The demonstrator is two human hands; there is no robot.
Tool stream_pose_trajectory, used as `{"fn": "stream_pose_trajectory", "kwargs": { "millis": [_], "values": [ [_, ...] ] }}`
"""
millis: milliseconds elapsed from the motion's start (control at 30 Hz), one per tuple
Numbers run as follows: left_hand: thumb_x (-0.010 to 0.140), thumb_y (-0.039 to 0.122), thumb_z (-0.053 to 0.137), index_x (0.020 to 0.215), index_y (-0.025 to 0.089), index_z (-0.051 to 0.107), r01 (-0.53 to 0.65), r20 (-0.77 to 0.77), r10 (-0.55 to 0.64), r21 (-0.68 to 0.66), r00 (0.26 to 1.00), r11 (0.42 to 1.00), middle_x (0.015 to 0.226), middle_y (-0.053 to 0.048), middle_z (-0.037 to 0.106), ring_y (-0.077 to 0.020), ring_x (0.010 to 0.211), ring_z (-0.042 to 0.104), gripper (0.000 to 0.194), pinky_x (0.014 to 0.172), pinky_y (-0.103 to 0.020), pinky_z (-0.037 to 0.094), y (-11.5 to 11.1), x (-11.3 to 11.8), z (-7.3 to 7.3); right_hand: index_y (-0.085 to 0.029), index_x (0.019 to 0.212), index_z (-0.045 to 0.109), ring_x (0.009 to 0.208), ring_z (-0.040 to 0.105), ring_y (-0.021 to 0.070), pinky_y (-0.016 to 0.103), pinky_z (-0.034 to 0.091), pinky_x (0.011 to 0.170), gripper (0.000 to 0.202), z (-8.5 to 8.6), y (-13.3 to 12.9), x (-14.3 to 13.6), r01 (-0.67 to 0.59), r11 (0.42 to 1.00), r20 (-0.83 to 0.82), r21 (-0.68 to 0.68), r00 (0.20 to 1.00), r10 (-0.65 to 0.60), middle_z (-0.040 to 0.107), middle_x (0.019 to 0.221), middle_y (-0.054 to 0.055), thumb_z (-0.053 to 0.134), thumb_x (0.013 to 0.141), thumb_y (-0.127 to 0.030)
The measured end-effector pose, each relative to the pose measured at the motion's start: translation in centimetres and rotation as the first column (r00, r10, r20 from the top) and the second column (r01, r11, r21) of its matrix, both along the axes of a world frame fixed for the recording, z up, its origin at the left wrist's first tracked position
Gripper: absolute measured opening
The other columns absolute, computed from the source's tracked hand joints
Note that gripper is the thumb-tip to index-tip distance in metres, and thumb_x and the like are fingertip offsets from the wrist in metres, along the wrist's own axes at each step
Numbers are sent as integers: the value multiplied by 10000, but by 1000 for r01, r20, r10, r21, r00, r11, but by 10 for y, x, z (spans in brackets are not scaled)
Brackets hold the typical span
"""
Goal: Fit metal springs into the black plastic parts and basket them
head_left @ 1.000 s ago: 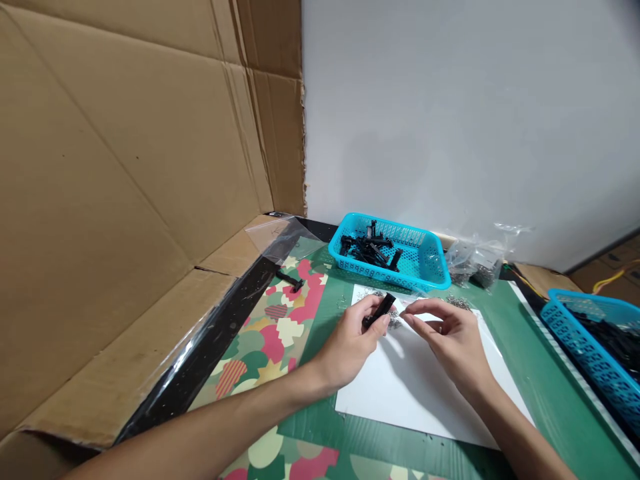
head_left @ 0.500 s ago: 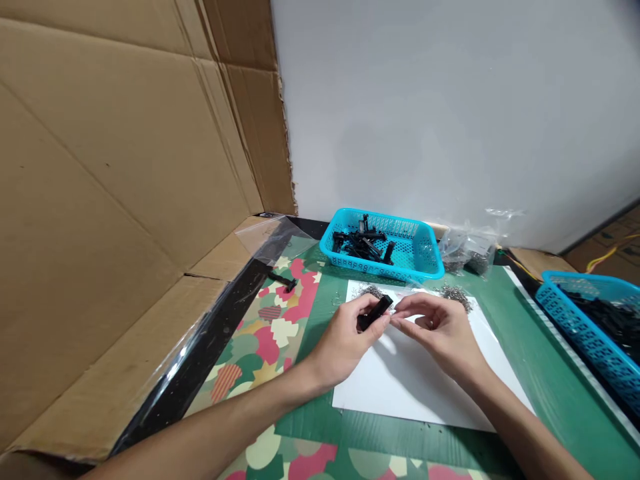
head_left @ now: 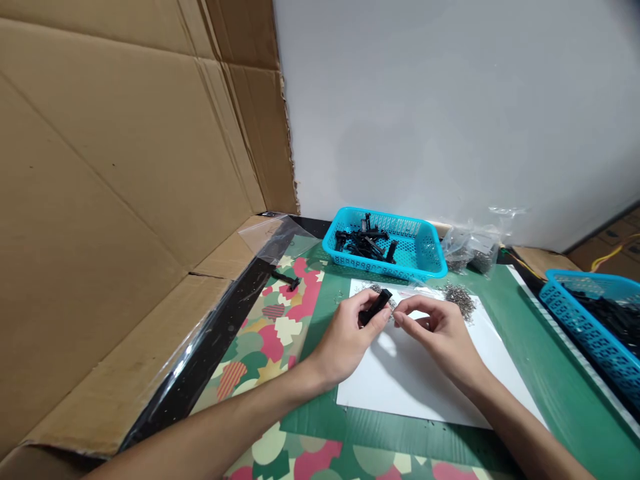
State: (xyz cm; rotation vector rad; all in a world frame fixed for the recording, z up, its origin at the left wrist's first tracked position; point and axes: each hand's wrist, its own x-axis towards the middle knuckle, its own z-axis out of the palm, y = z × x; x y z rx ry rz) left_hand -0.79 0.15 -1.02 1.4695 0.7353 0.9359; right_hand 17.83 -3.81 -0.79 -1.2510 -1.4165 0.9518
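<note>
Soft shadow across white paper (head_left: 410, 390), wide-angle stretching

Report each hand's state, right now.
Left hand: closed, holding a black part.
Right hand: closed in a pinch; whether it holds anything cannot be told.

Can't make out any bit in the right fingers (head_left: 413, 305), tbh.
Can't see the black part (head_left: 379, 303) fully behind the left fingers (head_left: 375, 325), nor the whole blue basket (head_left: 577, 328) cropped by the right edge.
</note>
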Motion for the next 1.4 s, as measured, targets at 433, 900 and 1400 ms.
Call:
{"fn": "stream_pose_trajectory", "kwargs": {
  "millis": [433, 900, 1400],
  "values": [
    [998, 368, 714, 1433, 178, 513, 223, 410, -56, -373, 911, 900, 1301, -172, 706, -247, 1042, 762, 516, 1035, -430, 537, -3, 2, 11, -172, 911, 725, 514, 389, 75, 235, 343, 490, 82, 2, -6, 13, 156, 679, 343, 717, 770, -539, 530, 672, -39, 728, 897, -91],
    [1082, 555, 466, 914, 129, 678, 68, 39, -65, -72, 997, 995, 723, 6, 524, -93, 620, 455, 504, 563, -223, 363, 1, -5, 5, -181, 985, 674, 479, 414, 64, 232, 325, 468, 177, -1, -15, 3, -140, 632, 516, 763, 720, -464, 548, 610, -73, 659, 922, -16],
    [1107, 489, 433, 1206, 150, 726, 115, -195, -97, 87, 976, 990, 724, 17, 509, -140, 679, 467, 459, 659, -266, 376, -6, -9, 15, -42, 1147, 651, 503, 410, 129, 323, 287, 472, 212, 2, -18, 1, -433, 592, 717, 680, 564, -411, 546, 628, -10, 486, 1015, -34]
  ]
}}
